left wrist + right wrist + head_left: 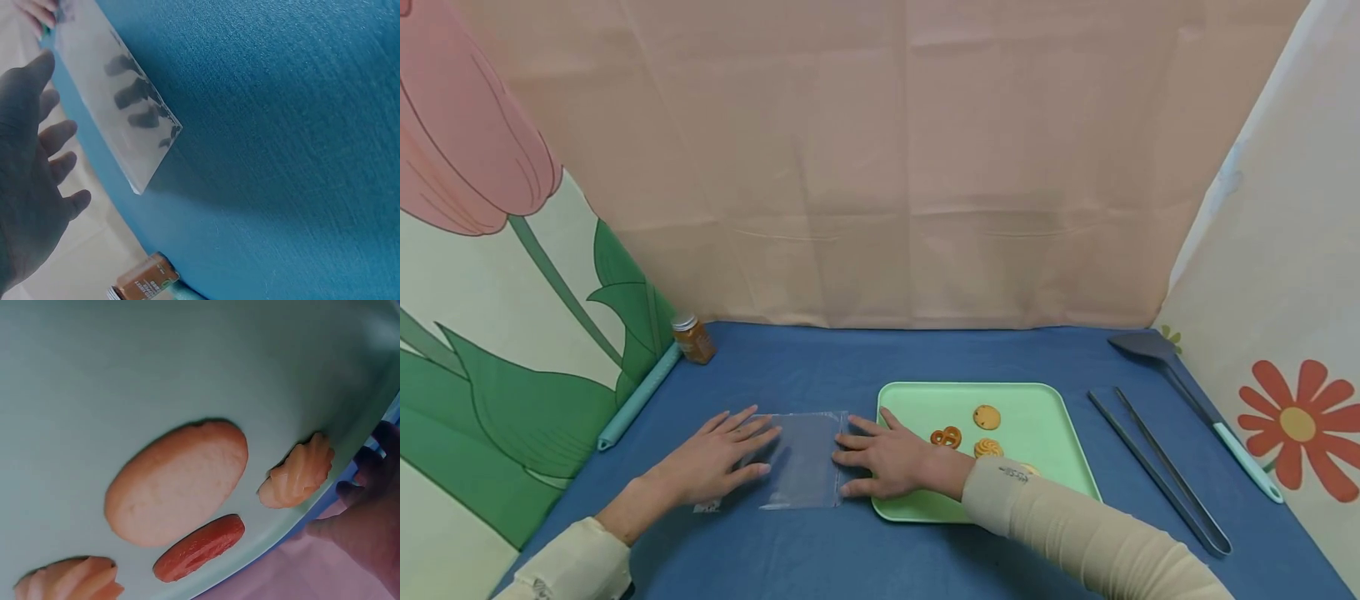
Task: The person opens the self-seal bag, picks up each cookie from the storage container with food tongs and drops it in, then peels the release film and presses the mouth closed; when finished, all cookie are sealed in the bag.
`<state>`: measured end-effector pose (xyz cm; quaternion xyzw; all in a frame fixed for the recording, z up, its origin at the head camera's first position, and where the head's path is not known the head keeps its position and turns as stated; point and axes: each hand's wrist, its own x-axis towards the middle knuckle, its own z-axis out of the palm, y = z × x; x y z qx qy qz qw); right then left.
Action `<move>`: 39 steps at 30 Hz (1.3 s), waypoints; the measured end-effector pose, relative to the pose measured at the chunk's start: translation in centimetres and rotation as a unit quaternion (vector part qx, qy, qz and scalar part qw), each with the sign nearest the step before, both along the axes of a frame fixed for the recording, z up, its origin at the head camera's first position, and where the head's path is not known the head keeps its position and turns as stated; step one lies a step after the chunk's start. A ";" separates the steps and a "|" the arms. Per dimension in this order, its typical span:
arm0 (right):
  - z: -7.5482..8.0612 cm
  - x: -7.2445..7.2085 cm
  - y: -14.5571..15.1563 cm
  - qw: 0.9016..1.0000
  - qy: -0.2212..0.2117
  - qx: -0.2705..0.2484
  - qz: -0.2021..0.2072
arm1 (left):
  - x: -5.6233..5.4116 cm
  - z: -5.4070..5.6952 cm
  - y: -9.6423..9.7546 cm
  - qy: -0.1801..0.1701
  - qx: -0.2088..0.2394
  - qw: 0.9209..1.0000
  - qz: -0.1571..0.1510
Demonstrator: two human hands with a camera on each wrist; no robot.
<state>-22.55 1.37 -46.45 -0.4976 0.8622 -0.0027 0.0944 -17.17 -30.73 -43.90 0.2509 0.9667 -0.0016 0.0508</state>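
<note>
A clear plastic bag (803,458) lies flat on the blue cloth between my two hands. Over its left end is my left hand (717,457), fingers spread and straight; the left wrist view shows it raised above the bag (122,100), which mirrors the fingers. My right hand (891,458) reaches across the tray's left rim, its straight fingertips at the bag's right edge. Whether they press on it I cannot tell. On the light green tray (910,400) lie a pretzel (946,437), a round biscuit (987,417) and a swirled biscuit (988,447); my right forearm partly covers another.
Metal tongs (1165,475) and a dark spatula (1187,392) with a pale handle lie right of the tray. At the back left stands a spice jar (694,337), near a teal roll (640,397) along the left wall.
</note>
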 end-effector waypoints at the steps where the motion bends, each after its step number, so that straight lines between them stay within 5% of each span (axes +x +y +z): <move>1: 0.0 0.0 0.0 1.000 0.001 0.002 -0.001 | 0.0 -0.1 0.0 0.000 -0.001 1.000 0.000; 28: 0.1 -0.5 0.3 0.999 0.015 0.022 -0.021 | -2.8 -2.5 1.9 -0.058 0.009 0.998 -0.012; 39: -0.2 -0.5 0.3 0.999 0.020 0.028 -0.028 | -2.9 -3.0 2.1 -0.069 0.018 0.997 -0.017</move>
